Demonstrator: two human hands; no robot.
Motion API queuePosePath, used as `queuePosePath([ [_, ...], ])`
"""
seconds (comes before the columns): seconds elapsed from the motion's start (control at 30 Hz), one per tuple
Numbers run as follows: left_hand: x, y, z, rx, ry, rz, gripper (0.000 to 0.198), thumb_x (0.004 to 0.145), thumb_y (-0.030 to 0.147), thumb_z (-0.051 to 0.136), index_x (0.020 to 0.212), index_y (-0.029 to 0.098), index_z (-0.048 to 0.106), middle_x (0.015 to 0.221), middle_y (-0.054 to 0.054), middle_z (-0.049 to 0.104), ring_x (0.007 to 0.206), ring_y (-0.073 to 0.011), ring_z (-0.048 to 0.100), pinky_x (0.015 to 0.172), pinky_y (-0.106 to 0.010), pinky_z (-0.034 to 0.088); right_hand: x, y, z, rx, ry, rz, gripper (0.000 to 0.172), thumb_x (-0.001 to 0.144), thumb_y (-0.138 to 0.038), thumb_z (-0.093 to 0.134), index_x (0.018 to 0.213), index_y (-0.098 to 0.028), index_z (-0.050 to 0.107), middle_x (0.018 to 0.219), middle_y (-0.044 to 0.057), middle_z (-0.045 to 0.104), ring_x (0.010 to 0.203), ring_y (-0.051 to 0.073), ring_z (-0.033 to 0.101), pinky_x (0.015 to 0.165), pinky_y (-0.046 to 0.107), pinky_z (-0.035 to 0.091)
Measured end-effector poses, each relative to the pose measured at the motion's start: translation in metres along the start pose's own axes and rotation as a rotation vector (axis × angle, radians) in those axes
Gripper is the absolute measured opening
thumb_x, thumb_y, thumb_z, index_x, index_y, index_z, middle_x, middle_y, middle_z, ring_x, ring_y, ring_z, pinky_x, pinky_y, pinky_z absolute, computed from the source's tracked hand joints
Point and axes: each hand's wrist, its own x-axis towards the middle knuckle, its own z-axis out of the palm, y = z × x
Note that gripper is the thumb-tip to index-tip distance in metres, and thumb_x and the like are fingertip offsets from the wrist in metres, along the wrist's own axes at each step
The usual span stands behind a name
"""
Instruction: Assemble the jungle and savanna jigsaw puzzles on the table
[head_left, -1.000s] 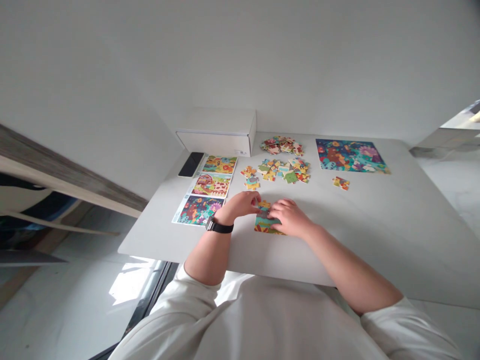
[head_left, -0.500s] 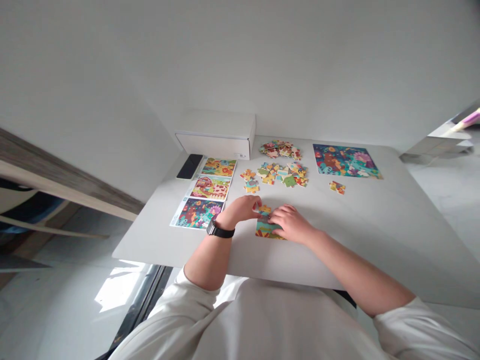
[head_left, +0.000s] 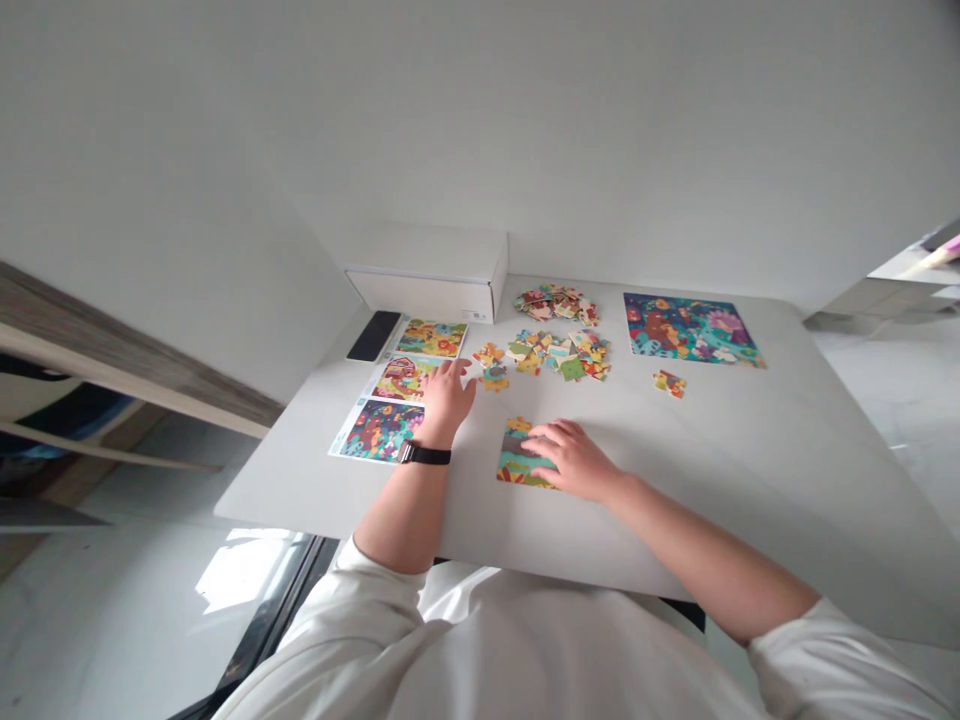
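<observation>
My left hand (head_left: 448, 393) is open over the right side of the picture sheet (head_left: 382, 432), its fingers stretched toward two loose puzzle pieces (head_left: 494, 378). No object shows in it. My right hand (head_left: 574, 460) rests with fingers apart on a partly joined jigsaw puzzle (head_left: 514, 468) in teal, yellow and red, hiding its right part. A heap of mixed puzzle pieces (head_left: 570, 369) lies beyond both hands, with a second heap (head_left: 555, 303) behind it.
A finished dark blue jigsaw (head_left: 690, 330) lies at the back right, with a single piece (head_left: 670, 383) in front of it. At the back left stand a white box (head_left: 427, 290) and a black phone (head_left: 373, 336). The white table (head_left: 300, 480) meets the wall.
My left hand has left the partly joined puzzle and moved left and away from me, over the picture sheet. My right hand stays on the puzzle, its fingers slightly more spread.
</observation>
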Motion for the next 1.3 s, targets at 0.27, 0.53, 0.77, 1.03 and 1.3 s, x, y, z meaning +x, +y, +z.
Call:
queuePosePath([
  [0.27, -0.007, -0.001, 0.013, 0.026, -0.031, 0.119, 0.037, 0.105, 0.035, 0.061, 0.138, 0.03, 0.076, 0.138, -0.011, 0.072, 0.128, -0.0344, 0.061, 0.116, -0.05, 0.045, -0.019, 0.044, -0.018, -0.038, 0.108, 0.108, 0.027, 0.1, -0.023, 0.072, 0.126, -0.027, 0.079, 0.128, 0.011, 0.074, 0.118, 0.03, 0.069, 0.109, 0.051, 0.055],
  [0.53, -0.006, 0.004, 0.013, 0.037, -0.097, 0.106, 0.029, 0.1, 0.036, 0.068, 0.123, 0.035, 0.085, 0.14, -0.008, 0.07, 0.131, -0.0348, 0.059, 0.119, -0.05, 0.044, 0.01, 0.083, -0.04, -0.076, 0.166, 0.135, 0.027, 0.1, -0.025, 0.068, 0.125, -0.027, 0.08, 0.125, 0.01, 0.077, 0.117, 0.031, 0.071, 0.11, 0.053, 0.057],
  [0.77, -0.005, 0.002, 0.011, 0.004, -0.154, 0.133, 0.029, 0.097, 0.035, 0.072, 0.122, 0.036, 0.086, 0.141, -0.007, 0.07, 0.132, -0.0357, 0.059, 0.121, -0.052, 0.042, 0.086, 0.089, -0.044, -0.12, 0.117, 0.16, 0.021, 0.098, -0.022, 0.073, 0.117, -0.025, 0.083, 0.124, 0.01, 0.078, 0.122, 0.029, 0.07, 0.113, 0.049, 0.054],
  [1.03, -0.006, -0.002, 0.011, 0.003, -0.144, 0.117, 0.026, 0.095, 0.04, 0.078, 0.119, 0.033, 0.085, 0.143, -0.01, 0.068, 0.134, -0.0375, 0.056, 0.122, -0.055, 0.039, 0.112, 0.08, -0.018, -0.261, -0.003, 0.201, 0.027, 0.097, -0.02, 0.075, 0.123, -0.019, 0.083, 0.133, 0.016, 0.077, 0.126, 0.035, 0.067, 0.112, 0.054, 0.052],
  [1.3, -0.012, 0.009, 0.011, -0.088, 0.015, 0.196, 0.032, 0.098, 0.022, 0.07, 0.129, 0.028, 0.076, 0.14, -0.01, 0.07, 0.128, -0.0337, 0.061, 0.119, -0.052, 0.044, 0.105, 0.083, -0.01, -0.232, 0.033, 0.19, 0.029, 0.101, -0.021, 0.068, 0.127, -0.022, 0.082, 0.132, 0.013, 0.078, 0.126, 0.033, 0.068, 0.117, 0.054, 0.05],
])
